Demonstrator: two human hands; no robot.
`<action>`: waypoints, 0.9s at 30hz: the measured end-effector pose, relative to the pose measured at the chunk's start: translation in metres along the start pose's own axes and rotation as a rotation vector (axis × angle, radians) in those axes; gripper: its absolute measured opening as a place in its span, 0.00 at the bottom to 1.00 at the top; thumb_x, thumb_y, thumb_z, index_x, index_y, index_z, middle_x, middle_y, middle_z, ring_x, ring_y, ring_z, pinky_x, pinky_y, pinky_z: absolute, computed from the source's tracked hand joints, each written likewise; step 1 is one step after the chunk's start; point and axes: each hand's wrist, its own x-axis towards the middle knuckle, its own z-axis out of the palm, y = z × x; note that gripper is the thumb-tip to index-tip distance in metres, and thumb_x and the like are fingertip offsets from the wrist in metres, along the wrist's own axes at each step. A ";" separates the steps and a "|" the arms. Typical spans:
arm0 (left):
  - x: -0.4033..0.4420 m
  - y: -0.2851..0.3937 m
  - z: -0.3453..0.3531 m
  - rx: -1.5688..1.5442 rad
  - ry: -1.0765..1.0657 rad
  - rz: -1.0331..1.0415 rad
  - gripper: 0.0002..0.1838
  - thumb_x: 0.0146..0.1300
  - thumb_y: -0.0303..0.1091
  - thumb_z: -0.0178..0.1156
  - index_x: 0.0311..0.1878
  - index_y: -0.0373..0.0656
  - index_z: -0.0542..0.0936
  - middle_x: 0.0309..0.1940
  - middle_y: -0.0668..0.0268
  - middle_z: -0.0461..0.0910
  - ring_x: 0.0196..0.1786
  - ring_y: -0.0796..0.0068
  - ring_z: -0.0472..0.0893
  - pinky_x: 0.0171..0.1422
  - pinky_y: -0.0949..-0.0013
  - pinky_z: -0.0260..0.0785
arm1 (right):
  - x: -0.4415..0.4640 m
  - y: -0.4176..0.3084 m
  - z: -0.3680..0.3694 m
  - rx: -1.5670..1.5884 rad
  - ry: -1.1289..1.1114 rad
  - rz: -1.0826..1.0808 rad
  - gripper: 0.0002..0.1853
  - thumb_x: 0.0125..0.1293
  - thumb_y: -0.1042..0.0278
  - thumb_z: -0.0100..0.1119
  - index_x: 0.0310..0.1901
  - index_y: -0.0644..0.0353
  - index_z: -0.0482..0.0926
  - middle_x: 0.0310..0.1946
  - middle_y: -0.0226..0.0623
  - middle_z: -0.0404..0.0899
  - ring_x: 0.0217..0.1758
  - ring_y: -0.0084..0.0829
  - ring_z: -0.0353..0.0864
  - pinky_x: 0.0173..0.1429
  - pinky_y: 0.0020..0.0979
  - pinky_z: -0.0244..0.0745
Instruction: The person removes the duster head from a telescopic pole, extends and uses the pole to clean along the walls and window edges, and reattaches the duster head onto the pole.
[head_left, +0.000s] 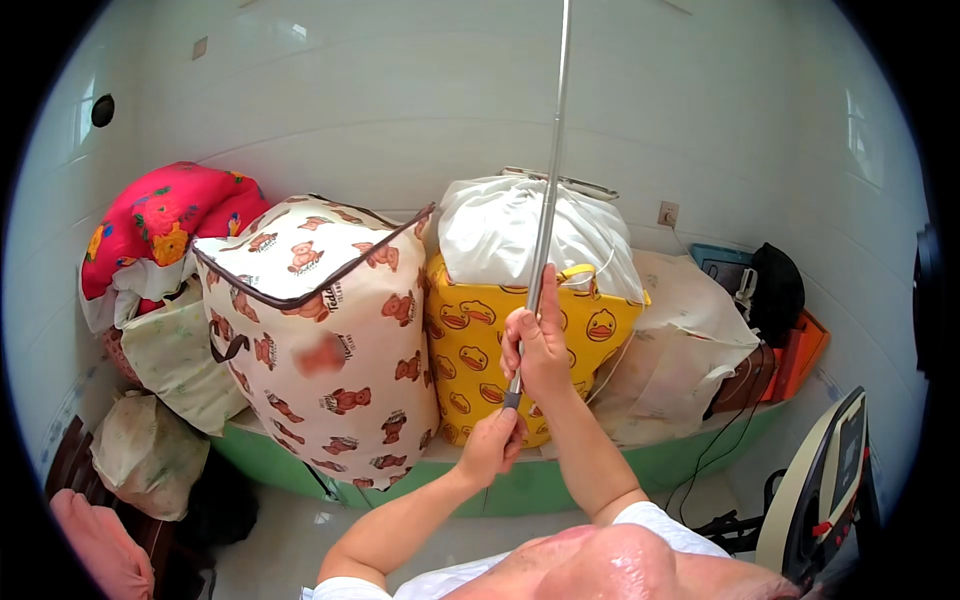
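The person's left hand (pixel 492 443), lower and nearer the body, closes around the base of a slim, silver metal pole (pixel 548 200), just below its short grey collar (pixel 512 399). The right hand (pixel 541 350), higher up the shaft, wraps it with curled fingers while at least one finger points straight up alongside. Both grips appear clamped on the same pole, which lies between the palms and runs on beyond them. From the left hand, its long axis climbs forward and away past the right, leaning slightly to the right, so the right hand is the nearer to the far end, which is out of view. Behind the hands stands a yellow fabric bag printed with duck faces (pixel 473 357), beside a tall cream bag patterned with brown teddy bears (pixel 345 400). Farther back, the pole crosses in front of a gathered white cloth bundle (pixel 480 230), against a pale tiled wall (pixel 400 90).
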 end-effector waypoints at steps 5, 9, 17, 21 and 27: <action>0.035 0.037 -0.025 0.188 -0.005 0.116 0.18 0.67 0.46 0.40 0.36 0.38 0.68 0.15 0.69 0.64 0.13 0.80 0.64 0.16 0.76 0.56 | 0.060 0.006 0.017 -0.037 0.031 0.028 0.28 0.70 0.66 0.36 0.68 0.39 0.41 0.24 0.28 0.63 0.13 0.17 0.58 0.14 0.19 0.61; 0.054 0.059 -0.045 0.615 0.297 0.450 0.17 0.64 0.40 0.47 0.47 0.35 0.68 0.35 0.60 0.70 0.35 0.72 0.74 0.37 0.71 0.68 | 0.153 0.015 0.016 -0.041 0.115 0.016 0.26 0.68 0.66 0.39 0.67 0.45 0.49 0.23 0.27 0.65 0.13 0.17 0.58 0.13 0.21 0.57; 0.031 0.086 -0.110 0.791 0.354 0.525 0.15 0.59 0.32 0.53 0.48 0.36 0.70 0.44 0.57 0.69 0.45 0.67 0.74 0.50 0.68 0.66 | 0.324 0.061 -0.018 -0.481 0.255 -0.165 0.25 0.67 0.65 0.41 0.66 0.40 0.55 0.21 0.28 0.67 0.15 0.20 0.63 0.17 0.24 0.62; 0.030 0.102 -0.141 0.747 0.314 0.485 0.13 0.58 0.31 0.53 0.45 0.36 0.71 0.43 0.60 0.70 0.46 0.72 0.73 0.47 0.72 0.67 | 0.379 0.044 -0.019 -0.522 0.330 -0.123 0.25 0.68 0.64 0.41 0.65 0.34 0.55 0.20 0.27 0.64 0.11 0.19 0.59 0.11 0.25 0.59; 0.031 0.114 -0.174 0.468 0.240 0.314 0.11 0.63 0.31 0.50 0.46 0.39 0.72 0.39 0.70 0.74 0.39 0.84 0.72 0.42 0.79 0.65 | 0.434 0.081 -0.033 -0.776 0.375 -0.059 0.25 0.68 0.62 0.40 0.64 0.26 0.54 0.20 0.28 0.63 0.12 0.20 0.59 0.12 0.26 0.60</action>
